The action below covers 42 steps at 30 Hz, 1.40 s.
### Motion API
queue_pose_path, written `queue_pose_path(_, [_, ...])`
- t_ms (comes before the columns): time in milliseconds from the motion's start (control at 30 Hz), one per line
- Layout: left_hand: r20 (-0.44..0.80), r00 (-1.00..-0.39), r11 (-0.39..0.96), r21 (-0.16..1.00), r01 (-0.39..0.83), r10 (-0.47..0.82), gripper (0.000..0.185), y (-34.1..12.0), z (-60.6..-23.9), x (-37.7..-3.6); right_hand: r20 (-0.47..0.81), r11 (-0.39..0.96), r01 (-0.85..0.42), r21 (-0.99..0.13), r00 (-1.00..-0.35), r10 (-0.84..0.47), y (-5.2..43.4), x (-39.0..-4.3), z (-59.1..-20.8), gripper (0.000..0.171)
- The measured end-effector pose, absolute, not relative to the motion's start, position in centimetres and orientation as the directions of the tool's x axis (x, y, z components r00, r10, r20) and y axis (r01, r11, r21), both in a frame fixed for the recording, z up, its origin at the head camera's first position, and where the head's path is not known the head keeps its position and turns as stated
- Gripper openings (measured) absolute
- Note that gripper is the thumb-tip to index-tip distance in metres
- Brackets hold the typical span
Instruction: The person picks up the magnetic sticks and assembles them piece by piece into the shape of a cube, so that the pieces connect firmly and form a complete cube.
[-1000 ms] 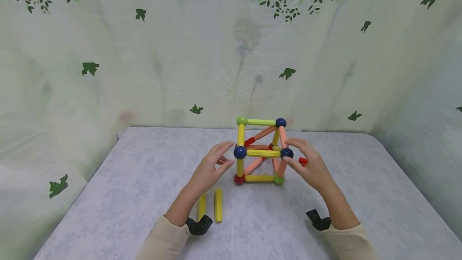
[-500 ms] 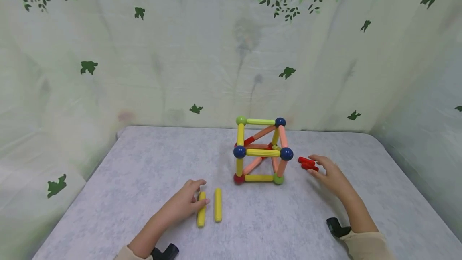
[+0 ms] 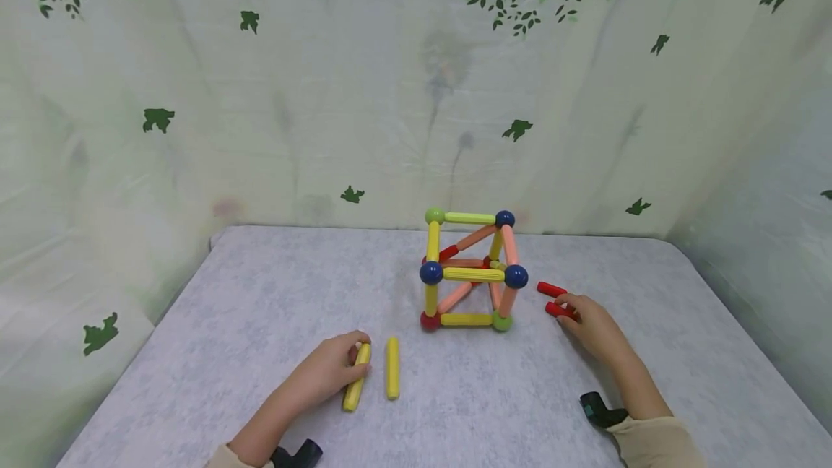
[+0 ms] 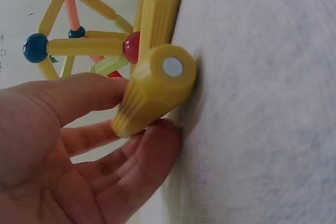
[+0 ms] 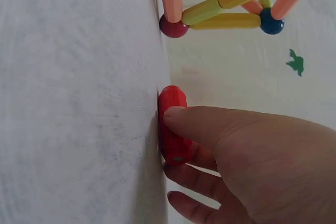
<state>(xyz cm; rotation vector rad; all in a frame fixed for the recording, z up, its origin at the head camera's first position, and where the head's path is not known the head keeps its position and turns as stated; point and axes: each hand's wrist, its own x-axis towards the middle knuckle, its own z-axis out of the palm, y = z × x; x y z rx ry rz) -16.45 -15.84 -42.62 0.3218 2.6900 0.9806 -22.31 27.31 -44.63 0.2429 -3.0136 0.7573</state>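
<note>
Yellow ribbed rod [image 3: 356, 377] is tilting off the table, one end raised, pinched between thumb and fingers, lying just beside a second yellow rod [image 3: 393, 368]. Short red rod [image 3: 557, 310] is lying flat under fingertips, near another red rod [image 3: 552, 289].

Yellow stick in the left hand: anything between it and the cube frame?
Nothing visible blocks it. The yellow stick has bare table up to the cube frame; only the second yellow stick lies alongside, slightly right.
</note>
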Motion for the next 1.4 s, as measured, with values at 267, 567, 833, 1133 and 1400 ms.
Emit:
queue_pose_path(267, [0.043, -0.987, 0.633, 0.763, 0.131, 0.152, 0.043, -16.0, -42.4, -16.8, 0.145, 0.787, -0.227, -0.574, -0.974, -0.176, 27.1, -21.3, -41.5, 0.047])
queue_pose_path(567, [0.289, -0.949, 0.533, 0.786, 0.312, 0.128, 0.043, -16.3, -42.3, -16.5, 0.388, 0.644, -0.36, -0.675, -0.916, -0.105, 25.3, -18.9, -37.8, 0.044])
queue_pose_path(833, [0.331, -0.936, 0.456, 0.819, 0.348, 0.119, 0.044, -16.3, -42.2, -16.4, 0.643, 0.542, -0.662, -0.518, -0.719, -0.263, 21.3, -16.8, -36.4, 0.042])
queue_pose_path(1133, [0.361, -0.925, 0.432, 0.82, 0.375, 0.116, 0.044, -16.2, -42.2, -16.4, 0.492, 0.67, -0.647, -0.364, -0.745, -0.451, 17.4, -17.8, -39.6, 0.035])
queue_pose_path(1400, [0.38, -0.916, 0.451, 0.801, 0.394, 0.126, 0.045, -16.0, -42.5, -16.4, 0.373, 0.804, -0.538, -0.254, -0.821, -0.432, 16.1, -19.4, -41.4, 0.03])
